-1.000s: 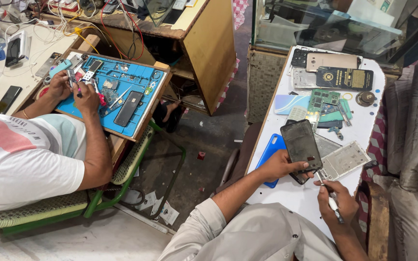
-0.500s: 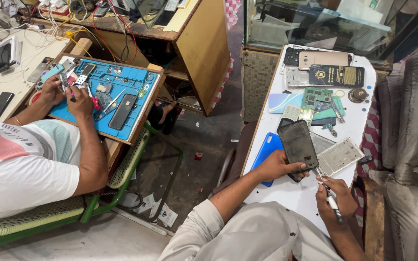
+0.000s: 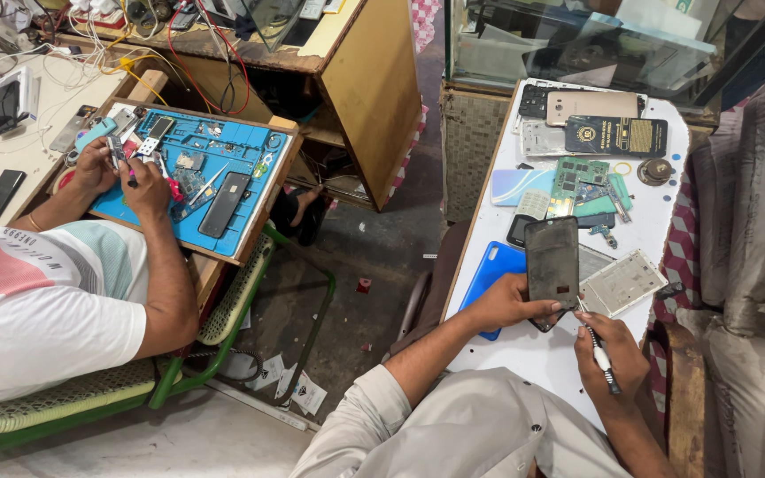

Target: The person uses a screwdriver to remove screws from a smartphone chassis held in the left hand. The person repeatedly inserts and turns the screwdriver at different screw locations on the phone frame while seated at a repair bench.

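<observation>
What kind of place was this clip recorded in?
Most likely a small phone repair shop. The left hand holds a dark phone screen while the right hand works at it with a thin tool; a green circuit board lies nearby, and another person works over a blue repair mat.

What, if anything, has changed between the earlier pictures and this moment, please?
Little changed. The left hand still holds the dark phone tilted up off the white table, and the right hand still keeps its small tool at the phone's lower corner. The co-worker stays bent over the blue mat.
</observation>
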The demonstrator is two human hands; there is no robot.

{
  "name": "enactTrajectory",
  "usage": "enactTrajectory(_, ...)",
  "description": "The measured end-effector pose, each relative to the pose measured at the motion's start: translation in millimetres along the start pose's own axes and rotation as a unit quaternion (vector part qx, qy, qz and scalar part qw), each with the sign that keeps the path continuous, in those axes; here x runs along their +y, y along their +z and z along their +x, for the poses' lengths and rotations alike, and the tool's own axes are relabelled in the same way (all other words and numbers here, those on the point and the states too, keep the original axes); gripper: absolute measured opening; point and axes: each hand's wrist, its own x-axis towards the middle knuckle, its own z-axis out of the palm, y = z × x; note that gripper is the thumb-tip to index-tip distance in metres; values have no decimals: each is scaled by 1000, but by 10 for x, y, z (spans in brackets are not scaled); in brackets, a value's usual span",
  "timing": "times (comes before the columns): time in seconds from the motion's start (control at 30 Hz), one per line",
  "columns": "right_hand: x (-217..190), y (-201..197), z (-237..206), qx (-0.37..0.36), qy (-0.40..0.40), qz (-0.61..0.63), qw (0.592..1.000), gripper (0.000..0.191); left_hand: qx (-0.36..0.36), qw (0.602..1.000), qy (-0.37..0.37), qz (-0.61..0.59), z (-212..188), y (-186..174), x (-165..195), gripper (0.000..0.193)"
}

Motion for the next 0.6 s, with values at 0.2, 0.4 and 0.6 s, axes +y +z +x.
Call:
enactTrajectory(0.2, -4, -7, 8, 0, 4, -12, 1000, 20, -19, 999, 19, 35, -86, 68, 202, 38)
enactTrajectory(0.4, -9, -15, 26, -3, 9, -13, 1000, 18, -29, 999, 33, 31, -83, 82, 262, 42)
enactTrajectory(0.6, 39, -7, 4, -15, 33, 12, 999, 11, -21, 999, 27, -3, -34, 15, 120, 36)
